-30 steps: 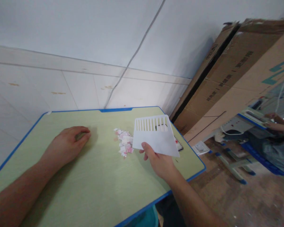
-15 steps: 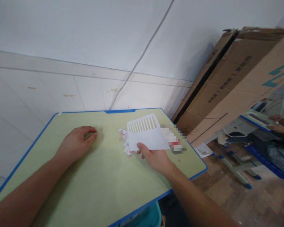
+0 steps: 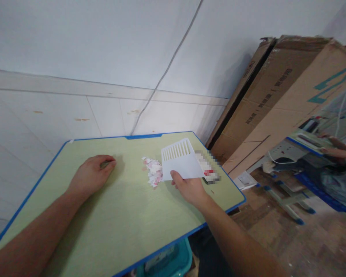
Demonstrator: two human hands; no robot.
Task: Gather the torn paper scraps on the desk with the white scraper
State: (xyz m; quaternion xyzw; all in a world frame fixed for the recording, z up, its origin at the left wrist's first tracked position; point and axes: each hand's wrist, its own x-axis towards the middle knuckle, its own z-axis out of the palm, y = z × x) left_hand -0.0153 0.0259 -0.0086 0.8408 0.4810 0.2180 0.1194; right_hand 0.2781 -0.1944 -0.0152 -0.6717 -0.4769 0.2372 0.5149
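Note:
My right hand (image 3: pixel 188 189) grips a flat white slotted piece (image 3: pixel 178 165), thumb on top and fingers underneath. A row of long narrow slots runs along its far end; the near part is plain. Its left edge is beside a small heap of torn white and pink paper scraps (image 3: pixel 153 171) on the desk, and may cover part of it. To the left of the scraps, my left hand (image 3: pixel 93 172) rests on the desk with curled fingers, thumb close to the fingertips. I see nothing held in it.
The pale green desk (image 3: pixel 109 227) has a blue rim and stands against a white wall. A pixelated flat object (image 3: pixel 210 169) lies at its right side. Large cardboard boxes (image 3: pixel 265 96) lean beyond. Below the front edge is a teal bin (image 3: pixel 178 257). Another person's arm (image 3: pixel 336 148) shows far right.
The white slotted piece in my right hand has shifted right relative to the scraps, uncovering more of the heap. My left hand stays in place. The view has shifted slightly.

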